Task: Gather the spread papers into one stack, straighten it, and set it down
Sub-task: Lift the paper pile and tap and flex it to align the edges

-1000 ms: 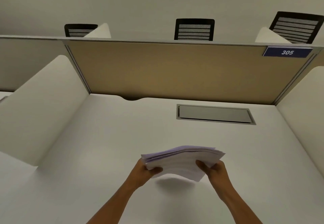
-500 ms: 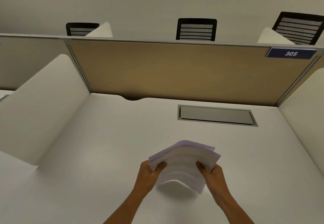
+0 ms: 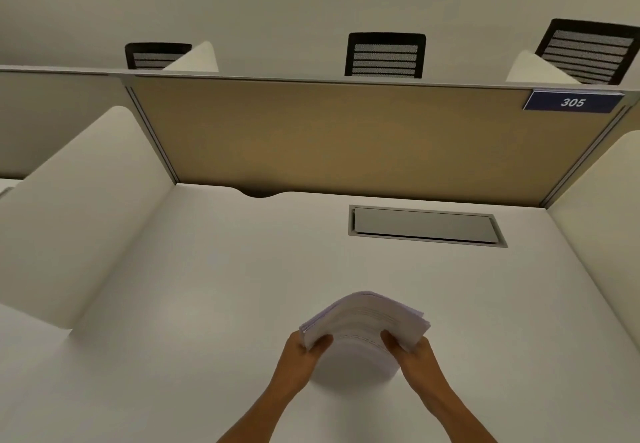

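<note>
Fingers point(image 3: 320, 343) of both hands grip the paper stack point(image 3: 367, 325).

A person's left hand point(image 3: 300, 356) and right hand point(image 3: 414, 356) grip a curved stack of papers point(image 3: 363, 325) on edge near the desk's point(image 3: 207, 286) front edge.

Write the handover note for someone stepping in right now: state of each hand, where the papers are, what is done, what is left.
Left hand: grips the left edge of the paper stack, thumb on top.
Right hand: grips the right edge, thumb on top.
Papers: one stack, held tilted over the white desk, near edge low; whether it touches is unclear. No loose sheets in sight.
Done: gathering.
Left: square the fanned edges, then lay the stack flat.
</note>
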Motion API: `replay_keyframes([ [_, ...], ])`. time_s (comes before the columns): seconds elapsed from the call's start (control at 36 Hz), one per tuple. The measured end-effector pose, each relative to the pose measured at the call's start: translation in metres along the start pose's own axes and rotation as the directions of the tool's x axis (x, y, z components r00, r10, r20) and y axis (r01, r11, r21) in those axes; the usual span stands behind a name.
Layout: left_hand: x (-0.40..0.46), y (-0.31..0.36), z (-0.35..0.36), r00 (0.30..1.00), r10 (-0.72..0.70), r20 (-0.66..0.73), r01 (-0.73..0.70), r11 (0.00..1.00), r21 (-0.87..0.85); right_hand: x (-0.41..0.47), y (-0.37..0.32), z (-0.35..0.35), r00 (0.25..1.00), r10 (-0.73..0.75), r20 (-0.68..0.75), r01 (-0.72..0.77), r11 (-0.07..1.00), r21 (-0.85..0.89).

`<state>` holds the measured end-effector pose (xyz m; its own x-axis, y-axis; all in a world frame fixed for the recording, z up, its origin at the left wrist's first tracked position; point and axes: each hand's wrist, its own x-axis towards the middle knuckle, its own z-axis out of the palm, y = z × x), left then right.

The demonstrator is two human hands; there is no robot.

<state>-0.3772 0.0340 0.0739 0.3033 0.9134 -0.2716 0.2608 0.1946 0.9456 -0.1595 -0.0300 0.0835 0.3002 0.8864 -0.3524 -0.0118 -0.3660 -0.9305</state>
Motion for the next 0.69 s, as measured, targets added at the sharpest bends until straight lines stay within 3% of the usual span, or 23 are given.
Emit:
replay_keyframes([
  [0.22,0.009,0.009,-0.006,0.999,0.022,-0.025,-0.022,1.0,0.017,0.003,-0.004,-0.004,0.999,-0.043,-0.011,0.043,0.999,0.011],
  [0.42,0.001,-0.009,-0.005,0.992,-0.118,0.035,0.113,0.988,0.103,0.0,0.016,-0.003,0.996,0.006,0.086,0.004,0.993,-0.119],
  [0.69,0.005,0.001,-0.004,0.995,-0.098,-0.006,0.098,0.991,0.092,0.005,0.013,-0.003,1.0,-0.019,0.009,0.02,0.992,-0.124],
])
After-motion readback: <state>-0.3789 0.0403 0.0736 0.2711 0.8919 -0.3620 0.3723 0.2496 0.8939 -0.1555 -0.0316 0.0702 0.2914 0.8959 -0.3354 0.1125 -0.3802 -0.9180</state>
